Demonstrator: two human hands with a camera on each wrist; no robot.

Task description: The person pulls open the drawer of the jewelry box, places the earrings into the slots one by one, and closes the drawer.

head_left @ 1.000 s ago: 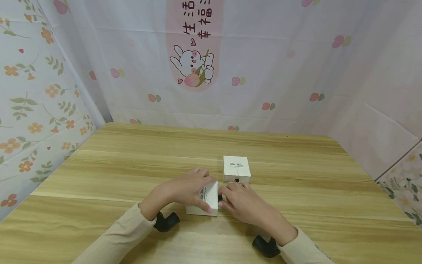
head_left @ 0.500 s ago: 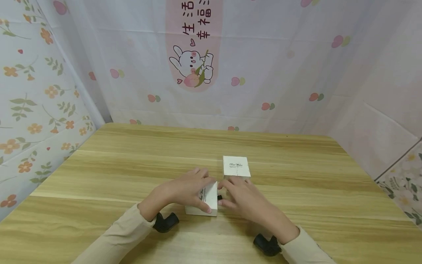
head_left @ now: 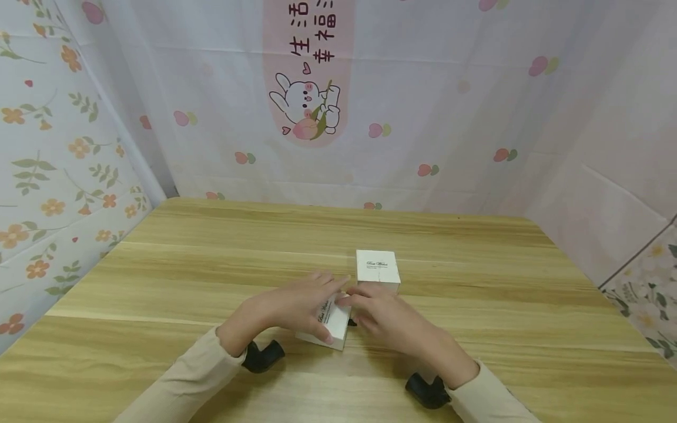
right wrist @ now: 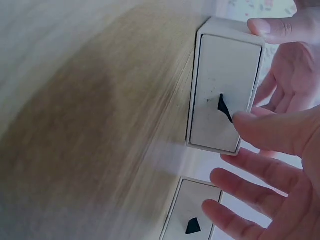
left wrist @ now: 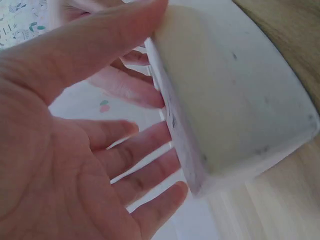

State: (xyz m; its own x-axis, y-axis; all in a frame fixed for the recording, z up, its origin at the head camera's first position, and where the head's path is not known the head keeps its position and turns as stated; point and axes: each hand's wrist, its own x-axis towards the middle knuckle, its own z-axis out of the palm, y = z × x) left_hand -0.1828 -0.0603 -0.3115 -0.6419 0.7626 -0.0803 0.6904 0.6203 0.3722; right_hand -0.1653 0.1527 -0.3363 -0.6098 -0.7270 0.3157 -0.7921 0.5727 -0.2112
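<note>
A small white drawer-style gift box with dark lettering sits before me, angled slightly. My left hand grips it across the top, thumb on the near side and fingers toward the far side. On the drawer front hangs a short black ribbon pull tab. My right hand is at this end. Its thumb touches the front by the tab's tip, while its index finger reaches the box's edge; the other fingers are loosely bent. The drawer lies flush in its sleeve.
A second white box with matching lettering stands just behind my right hand; its own black tab shows in the right wrist view. The wooden table runs back to a printed cloth. Black wrist fittings hang below both sleeves.
The near box has turned a little, its front corner swinging toward me. My right hand has shifted slightly left, its index finger now over the box's top edge.
</note>
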